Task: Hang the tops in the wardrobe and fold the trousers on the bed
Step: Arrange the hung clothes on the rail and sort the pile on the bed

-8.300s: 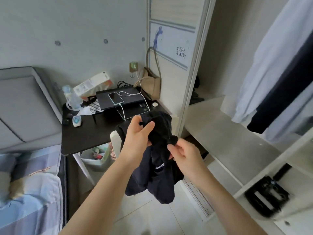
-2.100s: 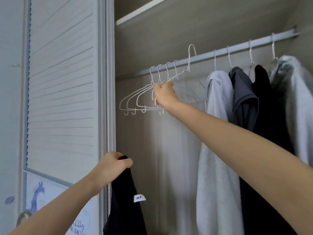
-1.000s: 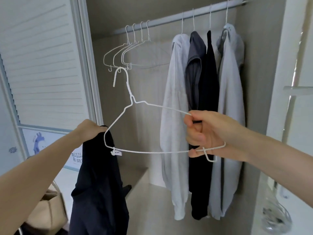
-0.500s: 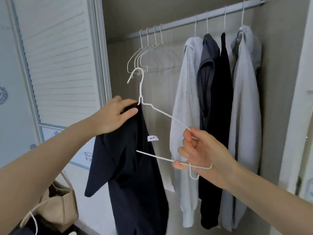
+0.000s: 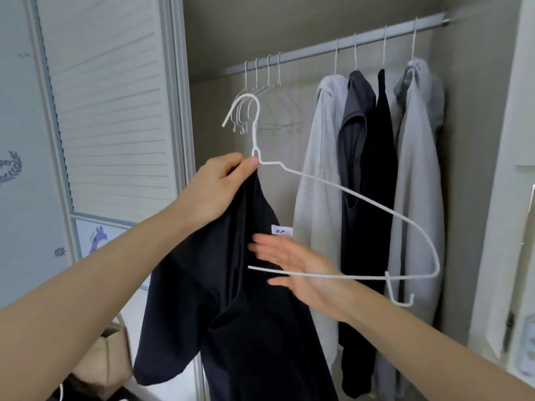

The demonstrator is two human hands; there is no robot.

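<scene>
A dark navy top (image 5: pixel 240 319) with a small white neck label hangs in front of the open wardrobe. My left hand (image 5: pixel 220 186) grips its collar together with the neck of a white wire hanger (image 5: pixel 376 209). The hanger's left arm is inside the top; its right arm sticks out bare to the right. My right hand (image 5: pixel 292 264) has its fingers straight and blurred, reaching toward the top's neck opening just behind the hanger's lower bar. It holds nothing.
The wardrobe rail (image 5: pixel 341 44) carries several empty white hangers (image 5: pixel 260 91) on the left and several hung garments (image 5: pixel 373 198) in grey and black on the right. A white louvred door (image 5: pixel 110 111) stands left. A beige bag (image 5: pixel 104 357) sits low left.
My right hand has let go of the hanger's lower corner and moved left toward the top's neck opening. My left hand now holds both hanger and top, raised slightly.
</scene>
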